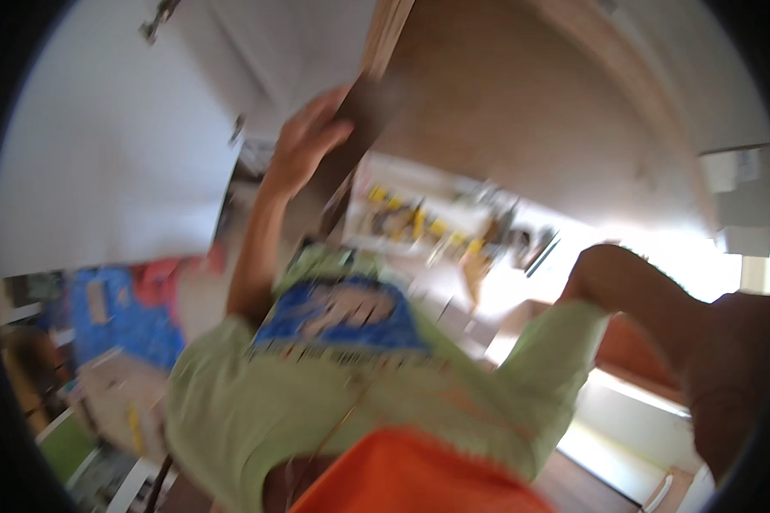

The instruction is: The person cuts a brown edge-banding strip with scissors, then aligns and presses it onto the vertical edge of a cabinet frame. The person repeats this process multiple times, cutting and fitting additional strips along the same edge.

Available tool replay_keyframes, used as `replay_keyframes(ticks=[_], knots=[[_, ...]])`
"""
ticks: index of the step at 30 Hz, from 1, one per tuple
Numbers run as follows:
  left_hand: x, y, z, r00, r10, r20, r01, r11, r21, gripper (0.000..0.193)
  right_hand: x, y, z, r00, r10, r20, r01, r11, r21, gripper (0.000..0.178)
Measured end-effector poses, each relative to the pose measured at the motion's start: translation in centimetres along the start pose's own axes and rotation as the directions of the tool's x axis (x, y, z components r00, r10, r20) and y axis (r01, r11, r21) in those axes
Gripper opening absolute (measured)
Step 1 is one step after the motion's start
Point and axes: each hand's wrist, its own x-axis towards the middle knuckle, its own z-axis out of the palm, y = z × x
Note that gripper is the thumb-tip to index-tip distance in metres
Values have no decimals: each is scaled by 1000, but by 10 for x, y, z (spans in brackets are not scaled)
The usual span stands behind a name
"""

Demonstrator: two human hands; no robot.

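Note:
My left hand (308, 141) is raised in front of me, with its fingers and thumb closed against a dark brown flat piece (348, 141). That piece is smeared by motion, so its exact kind does not show. It lies against the pale wooden edge (388, 38) of a large brown panel (530, 103). My right arm (629, 274) is bent sharply, its forearm folded back toward the right rim. At that rim a dark, blurred shape (731, 376) may be my right hand, but no fingers can be made out there.
A white cabinet door (120, 145) with metal hinges (150, 32) stands at the left. Beyond the panel, a shelf (393, 244) bears yellow and dark tools. Blue and red items (120, 312) lie low at the left. A white unit (624, 427) stands at the lower right.

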Motion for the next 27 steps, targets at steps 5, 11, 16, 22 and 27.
replay_keyframes(ticks=[5, 11, 16, 22, 27], knots=[[-7, 1, -5, 995, -103, -5, 103, 990, 95, 48, 26, -16, -19, 968, -141, -208, 149, 989, 22, 59], [8, -4, 10, 971, 236, 23, -236, 972, -4, 53, 0, -28, -7, 909, -253, -331, 258, 966, -32, 56], [18, -30, 4, 996, -43, 73, 50, 994, -98, 51, 1, 0, -31, 941, -209, -265, 182, 975, -124, 54], [17, -31, 1, 984, -79, 158, 101, 986, -135, 52, 13, -6, -26, 943, -266, -200, 238, 959, -153, 52], [41, -28, 0, 979, -26, 202, 48, 994, -101, 52, 2, 9, -15, 961, -228, -159, 193, 959, -207, 50]])
